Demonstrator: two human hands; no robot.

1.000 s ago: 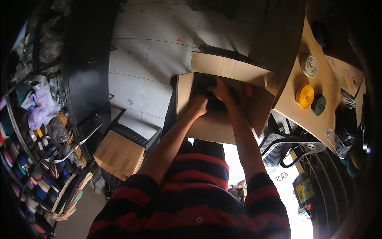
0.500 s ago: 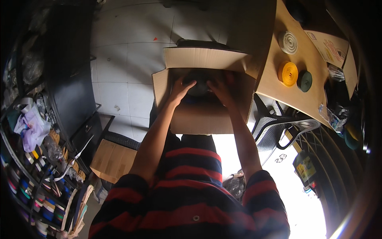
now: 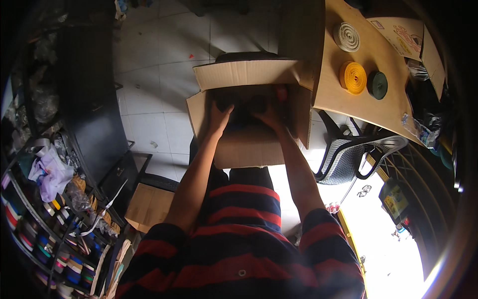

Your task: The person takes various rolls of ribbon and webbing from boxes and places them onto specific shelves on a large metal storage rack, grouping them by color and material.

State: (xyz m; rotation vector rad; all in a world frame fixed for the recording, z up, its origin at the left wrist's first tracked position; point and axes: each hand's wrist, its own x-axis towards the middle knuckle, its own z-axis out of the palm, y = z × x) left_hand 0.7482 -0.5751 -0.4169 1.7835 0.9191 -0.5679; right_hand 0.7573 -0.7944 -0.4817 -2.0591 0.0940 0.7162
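Head view shows your left hand at one dark roundish item and your right hand at a second dark roundish item, both inside the open cardboard box in front of you. Shadow hides the fingertips, so you cannot tell whether either hand grips. Should these be coils like the yellow webbing roll on the table, expect something light, soft and hard to break, yet liable to unwind; take each around its outer rim, with even pressure.

An open brown cardboard box — its far flap folded outward — sits mid-scene; inside, toward the far side, dark rounded things lie in shadow, details unclear.
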